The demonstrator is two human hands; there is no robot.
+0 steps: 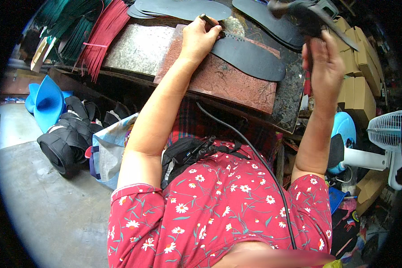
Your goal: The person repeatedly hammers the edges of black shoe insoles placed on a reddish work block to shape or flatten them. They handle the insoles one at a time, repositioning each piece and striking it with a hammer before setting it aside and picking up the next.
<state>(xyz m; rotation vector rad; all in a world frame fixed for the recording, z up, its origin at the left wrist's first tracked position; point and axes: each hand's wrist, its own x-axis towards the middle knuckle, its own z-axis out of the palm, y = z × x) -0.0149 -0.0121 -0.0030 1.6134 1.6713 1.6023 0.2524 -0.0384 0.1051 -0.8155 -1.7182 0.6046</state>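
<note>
My left hand (198,42) is closed around a short dark rod-like punch (204,17), its top end sticking up past my fingers. It stands over the left end of a black shoe sole (252,60), where a cluster of small holes or dots shows beside my fingertips. The sole lies on a worn reddish slab (236,91). Raised to the right of the sole, my right hand (326,62) grips a dark hammer (304,18). Motion smears the hammer's head, and its handle is mostly hidden by my fingers.
Stacks of black soles (183,8) lie along the bench's far side. Red strips (105,33) and dark green strips (60,27) hang at the left. A pale stone slab (138,49) adjoins the reddish one. Cardboard boxes (359,96) and a white fan (385,129) stand at the right.
</note>
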